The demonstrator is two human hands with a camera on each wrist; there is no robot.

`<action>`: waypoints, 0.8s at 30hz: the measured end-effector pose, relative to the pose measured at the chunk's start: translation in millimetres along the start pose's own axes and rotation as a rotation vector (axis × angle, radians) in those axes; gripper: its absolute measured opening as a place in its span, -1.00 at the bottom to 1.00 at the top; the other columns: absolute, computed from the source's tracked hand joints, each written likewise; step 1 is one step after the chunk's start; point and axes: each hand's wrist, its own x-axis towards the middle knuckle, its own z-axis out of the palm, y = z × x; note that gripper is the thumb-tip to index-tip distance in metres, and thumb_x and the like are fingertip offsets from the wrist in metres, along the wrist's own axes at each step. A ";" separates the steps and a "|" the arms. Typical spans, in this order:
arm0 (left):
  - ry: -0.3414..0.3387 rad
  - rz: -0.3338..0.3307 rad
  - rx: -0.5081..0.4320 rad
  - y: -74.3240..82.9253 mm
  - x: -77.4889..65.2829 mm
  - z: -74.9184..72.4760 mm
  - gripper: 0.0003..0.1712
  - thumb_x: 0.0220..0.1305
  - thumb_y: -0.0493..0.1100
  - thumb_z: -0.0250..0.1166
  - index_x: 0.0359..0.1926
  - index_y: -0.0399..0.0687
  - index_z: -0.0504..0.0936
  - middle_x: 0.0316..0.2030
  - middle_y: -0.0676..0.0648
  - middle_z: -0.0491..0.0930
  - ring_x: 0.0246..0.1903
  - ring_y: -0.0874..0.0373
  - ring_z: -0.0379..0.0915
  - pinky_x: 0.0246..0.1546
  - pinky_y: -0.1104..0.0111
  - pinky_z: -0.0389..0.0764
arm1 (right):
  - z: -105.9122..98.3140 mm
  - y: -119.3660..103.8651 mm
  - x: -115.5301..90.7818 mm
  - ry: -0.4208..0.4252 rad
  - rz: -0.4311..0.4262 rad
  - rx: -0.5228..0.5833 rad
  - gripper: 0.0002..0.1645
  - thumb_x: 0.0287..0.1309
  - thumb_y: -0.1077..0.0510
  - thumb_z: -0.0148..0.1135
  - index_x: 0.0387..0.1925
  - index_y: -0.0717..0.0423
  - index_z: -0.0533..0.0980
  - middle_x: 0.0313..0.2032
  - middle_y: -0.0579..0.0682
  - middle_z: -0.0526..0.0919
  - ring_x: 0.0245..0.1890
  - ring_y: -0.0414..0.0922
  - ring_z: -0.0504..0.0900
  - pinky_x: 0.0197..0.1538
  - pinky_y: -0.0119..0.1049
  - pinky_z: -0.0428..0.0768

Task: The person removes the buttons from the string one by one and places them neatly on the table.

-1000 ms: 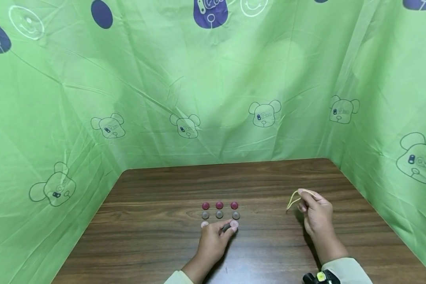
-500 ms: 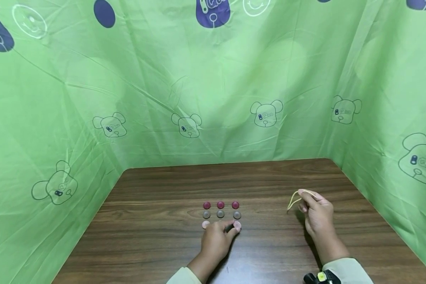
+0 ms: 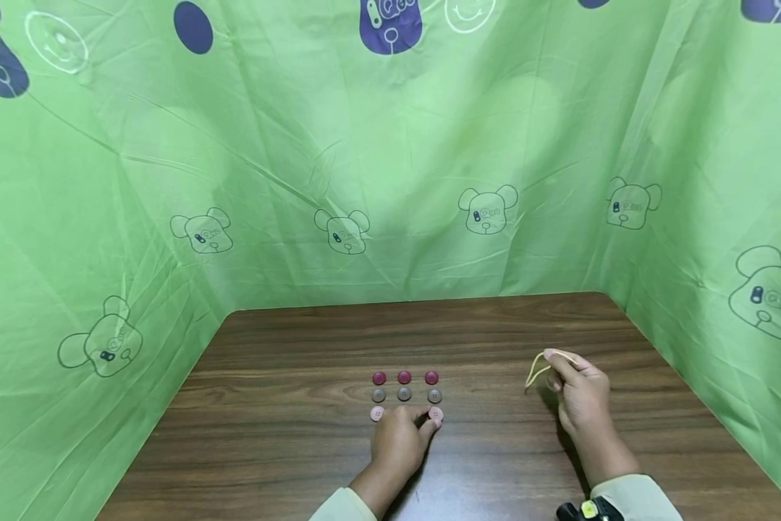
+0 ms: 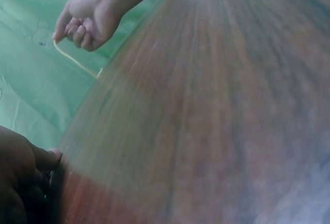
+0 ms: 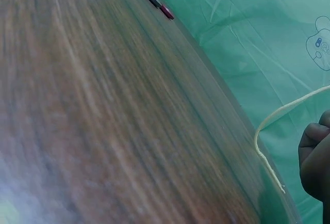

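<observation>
My left hand pinches a pink button between thumb and index finger at the right end of the nearest row. Another pink button lies at that row's left end, and the hand covers the stretch between them. Behind are a row of three grey buttons, the middle one included, and a row of three dark red buttons with a middle one. Off to the right, my right hand holds a thin yellow cord above the table; its loose end hangs down in the right wrist view.
The brown wood-grain table runs back to a green cloth printed with bear heads, which also rises on both sides. A black device with a yellow-green part sits at the right wrist.
My left hand and the pink button it pinches have shifted slightly to the right, showing more of the left pink button. The right hand keeps its place with the cord.
</observation>
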 end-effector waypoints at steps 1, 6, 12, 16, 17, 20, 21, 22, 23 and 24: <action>0.000 0.000 0.004 -0.2 0.1 0.6 -0.75 0.19 0.05 0.65 -0.08 0.31 0.92 -0.15 0.01 0.90 -0.23 -0.01 0.86 -0.41 0.15 0.68 | -0.2 0.4 -0.3 0.001 0.000 0.001 -0.98 0.26 0.40 0.52 -0.29 0.35 0.78 -0.57 -0.11 0.69 -0.69 -0.25 0.34 -0.52 -0.43 0.35; 0.004 0.006 0.018 -0.9 0.0 2.4 -0.72 0.17 0.06 0.66 -0.07 0.29 0.92 -0.17 -0.02 0.90 -0.26 -0.03 0.85 -0.45 0.15 0.65 | -0.2 0.6 0.0 0.004 -0.005 -0.003 -0.97 0.26 0.43 0.50 -0.27 0.32 0.80 -0.56 -0.12 0.71 -0.69 -0.26 0.35 -0.52 -0.44 0.33; -0.006 0.005 0.023 -0.1 -0.3 -0.7 -0.71 0.17 0.05 0.66 -0.06 0.27 0.92 -0.15 -0.04 0.90 -0.23 -0.03 0.86 -0.45 0.14 0.67 | -0.2 0.3 0.9 0.000 0.000 -0.013 -0.95 0.26 0.43 0.49 -0.31 0.29 0.80 -0.55 -0.12 0.72 -0.69 -0.26 0.35 -0.52 -0.43 0.35; -0.014 0.005 0.020 0.1 -1.0 -1.7 -0.71 0.18 0.05 0.66 -0.06 0.27 0.92 -0.12 -0.02 0.90 -0.20 -0.03 0.86 -0.42 0.13 0.69 | -0.4 1.0 1.7 -0.008 -0.006 -0.022 -0.79 0.33 0.49 0.37 -0.35 0.23 0.81 -0.54 -0.12 0.73 -0.69 -0.26 0.35 -0.53 -0.44 0.35; -0.008 0.012 0.023 -0.1 -1.3 -1.4 -0.71 0.17 0.04 0.66 -0.06 0.27 0.92 -0.13 -0.02 0.90 -0.20 -0.03 0.86 -0.43 0.13 0.68 | -0.4 1.1 1.7 -0.010 -0.008 -0.024 -0.76 0.34 0.50 0.34 -0.36 0.23 0.81 -0.54 -0.12 0.74 -0.69 -0.26 0.35 -0.53 -0.44 0.35; 0.018 0.050 0.033 -0.9 -1.7 -0.6 -0.70 0.14 0.03 0.67 -0.07 0.25 0.92 -0.16 -0.01 0.90 -0.24 -0.02 0.86 -0.46 0.13 0.67 | -0.7 1.8 1.7 -0.016 -0.017 -0.036 -0.69 0.36 0.53 0.28 -0.38 0.21 0.81 -0.53 -0.14 0.76 -0.69 -0.27 0.35 -0.54 -0.45 0.34; 0.026 0.064 0.035 -1.3 -2.0 -0.6 -0.69 0.13 0.02 0.67 -0.07 0.23 0.92 -0.16 -0.01 0.90 -0.25 -0.02 0.86 -0.46 0.13 0.66 | -0.7 2.1 1.7 -0.019 -0.022 -0.037 -0.69 0.36 0.53 0.27 -0.37 0.22 0.81 -0.52 -0.14 0.76 -0.69 -0.27 0.35 -0.54 -0.45 0.33; 0.032 0.075 0.035 -1.8 -2.3 -0.5 -0.68 0.13 0.02 0.68 -0.06 0.22 0.91 -0.16 -0.01 0.90 -0.25 -0.02 0.86 -0.46 0.13 0.67 | -0.6 2.3 1.7 -0.020 -0.024 -0.040 -0.68 0.36 0.54 0.27 -0.37 0.22 0.81 -0.51 -0.14 0.77 -0.69 -0.27 0.35 -0.54 -0.46 0.33; 0.038 0.088 0.032 -2.3 -2.6 -0.6 -0.67 0.12 0.01 0.68 -0.05 0.20 0.91 -0.16 -0.02 0.90 -0.25 -0.02 0.86 -0.45 0.12 0.68 | -0.4 2.5 1.8 -0.023 -0.025 -0.043 -0.67 0.37 0.54 0.26 -0.37 0.21 0.81 -0.51 -0.14 0.77 -0.69 -0.27 0.35 -0.54 -0.46 0.33; 0.034 0.091 0.024 -2.8 -3.3 -1.0 -0.65 0.12 0.00 0.68 -0.03 0.17 0.91 -0.14 -0.03 0.90 -0.21 -0.03 0.86 -0.41 0.10 0.70 | -0.1 2.6 1.9 -0.026 -0.026 -0.047 -0.67 0.37 0.54 0.26 -0.36 0.21 0.81 -0.50 -0.14 0.78 -0.69 -0.27 0.36 -0.54 -0.46 0.34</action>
